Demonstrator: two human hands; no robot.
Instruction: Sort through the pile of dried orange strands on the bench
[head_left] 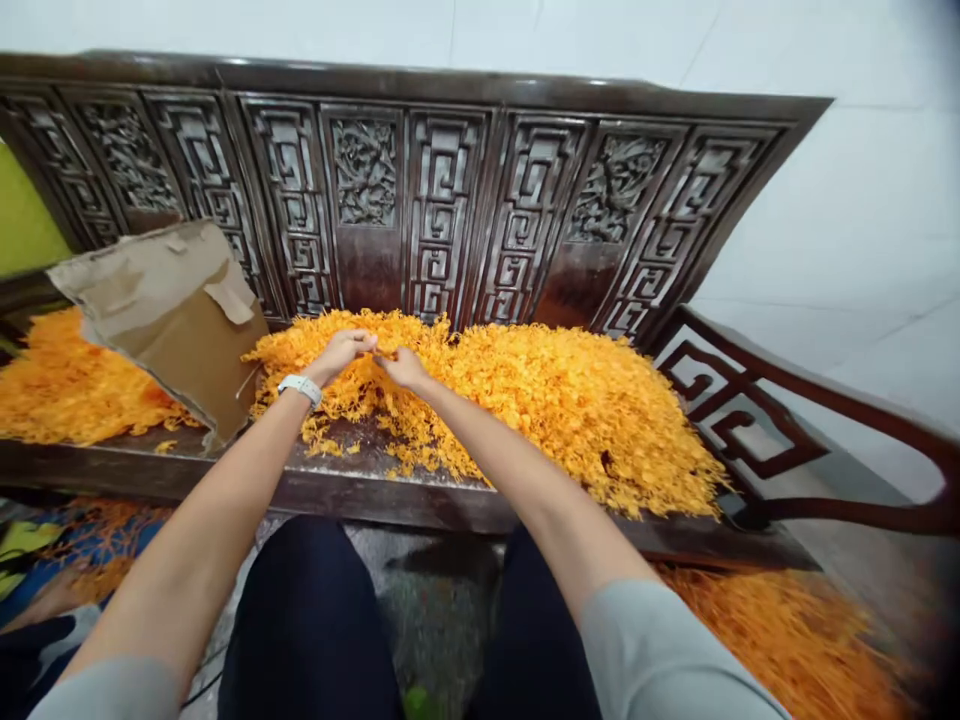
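Left hand: your left hand point(341, 352) is over the left part of the heap. The fingers are curled and drawn against the thumb, closed on a small tuft of the orange strands point(570, 400). A white watch point(300, 388) is on its wrist.
Right hand: your right hand point(405, 368) meets the left one, fingertip to fingertip. It is also pinched shut on the same tuft. How many strands it holds is too small to tell.
Where the strands lie: they make a wide heap on the seat of the wooden sofa point(360, 490), from the middle to the right corner by the armrest point(750, 400), and they touch the carved backrest point(442, 200). Loose bits lie scattered toward the front edge.
Weight: I judge them very light. One tuft should weigh almost nothing.
Stiffness: they look thin and thread-like, soft as a mass, and possibly brittle if they are dry.
Grip: they seem to tangle, so a tuft may drag its neighbours along. They do not look slippery.
Where to hold: take a small pinch from the top or the near edge of the heap, with your fingertips only. Do not press down.
Around: a torn cardboard box point(180, 320) leans at the left of the seat, between this heap and a second orange heap point(60, 390). More strands lie on the floor point(787, 630) under the front edge, at the right.
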